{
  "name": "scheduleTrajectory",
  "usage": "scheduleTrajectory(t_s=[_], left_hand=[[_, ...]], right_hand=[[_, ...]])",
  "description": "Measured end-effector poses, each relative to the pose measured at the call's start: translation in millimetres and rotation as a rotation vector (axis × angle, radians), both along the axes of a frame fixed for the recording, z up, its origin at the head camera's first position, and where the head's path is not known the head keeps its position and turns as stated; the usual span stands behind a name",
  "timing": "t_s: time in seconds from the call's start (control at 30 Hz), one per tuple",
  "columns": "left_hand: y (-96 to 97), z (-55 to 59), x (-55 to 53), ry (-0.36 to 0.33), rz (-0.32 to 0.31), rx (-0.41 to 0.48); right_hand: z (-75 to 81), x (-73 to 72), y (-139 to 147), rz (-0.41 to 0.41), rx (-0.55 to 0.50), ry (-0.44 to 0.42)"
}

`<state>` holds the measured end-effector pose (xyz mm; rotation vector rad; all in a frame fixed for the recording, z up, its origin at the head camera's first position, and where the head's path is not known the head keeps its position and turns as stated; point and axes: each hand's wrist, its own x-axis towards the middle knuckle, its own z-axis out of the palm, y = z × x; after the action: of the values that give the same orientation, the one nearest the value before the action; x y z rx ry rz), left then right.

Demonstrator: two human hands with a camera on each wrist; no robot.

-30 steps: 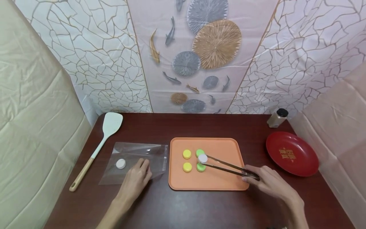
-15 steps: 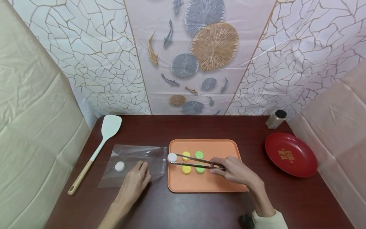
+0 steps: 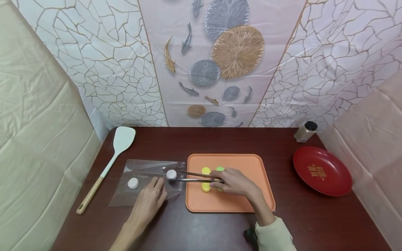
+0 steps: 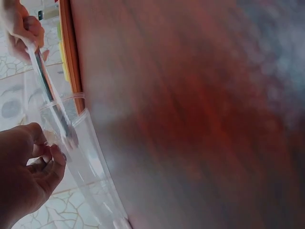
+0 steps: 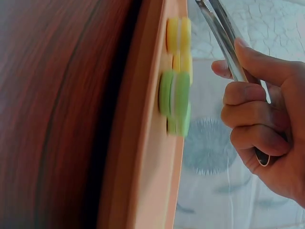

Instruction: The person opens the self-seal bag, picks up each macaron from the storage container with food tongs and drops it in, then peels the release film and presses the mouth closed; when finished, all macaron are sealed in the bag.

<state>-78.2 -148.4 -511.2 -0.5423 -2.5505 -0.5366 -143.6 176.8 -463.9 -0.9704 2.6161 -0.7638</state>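
Note:
My right hand (image 3: 233, 182) grips metal tongs (image 3: 195, 180), whose tips hold a white macaron (image 3: 171, 174) at the mouth end of a clear plastic bag (image 3: 142, 169). Another white macaron (image 3: 133, 183) lies farther left within the bag's outline. With curled fingertips, my left hand (image 4: 33, 167) pinches the bag's upper layer near its opening. Beneath my right hand is an orange tray (image 3: 242, 206) bearing yellow macarons (image 5: 178, 36) and green macarons (image 5: 176, 95); in the head view the hand partly covers them. The right wrist view shows fingers wrapped round the tongs' handle.
A white spatula (image 3: 123, 140) with a wooden handle lies left of the bag. At the right are a red oval plate (image 3: 333, 167) and a black-capped jar (image 3: 305, 131). Fabric walls (image 3: 41, 139) enclose the table on its sides and back.
My right hand has carried the tongs and white macaron leftward, from above the green macarons across the tray to the bag's mouth. My left hand stays about where it was.

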Motion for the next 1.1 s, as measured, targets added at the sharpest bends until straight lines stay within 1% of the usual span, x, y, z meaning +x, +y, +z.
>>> scheduleTrajectory(t_s=[0.1,0.3,0.5,0.6,0.73,0.9,1.1], left_hand=[[0.2,-0.1,-0.5,0.001,-0.001,0.007],[-2.4,-1.0,0.0,0.043,-0.026,0.028],[-2.7,0.1,0.3,0.048,-0.011,0.02],[-2.7,0.5,0.3,0.047,-0.006,0.019],[-3.2,0.9,0.1,0.055,-0.009,0.028],[-4.3,0.3,0.0,0.064,-0.012,0.038],[-5.8,-0.4,0.8,0.054,-0.008,0.038]], right_hand=[[-0.6,-4.1,-13.2,0.029,0.01,0.043],[-3.5,-8.3,-39.4,0.061,0.02,0.092],[-9.4,-8.0,-56.9,0.089,0.01,0.192],[-11.0,-8.9,-65.5,0.092,0.025,0.232],[-11.4,-10.4,-76.3,0.07,0.066,0.218],[-10.3,-12.9,-89.1,0.049,0.105,0.164],[-9.6,-18.8,-109.3,0.052,0.134,0.141]])
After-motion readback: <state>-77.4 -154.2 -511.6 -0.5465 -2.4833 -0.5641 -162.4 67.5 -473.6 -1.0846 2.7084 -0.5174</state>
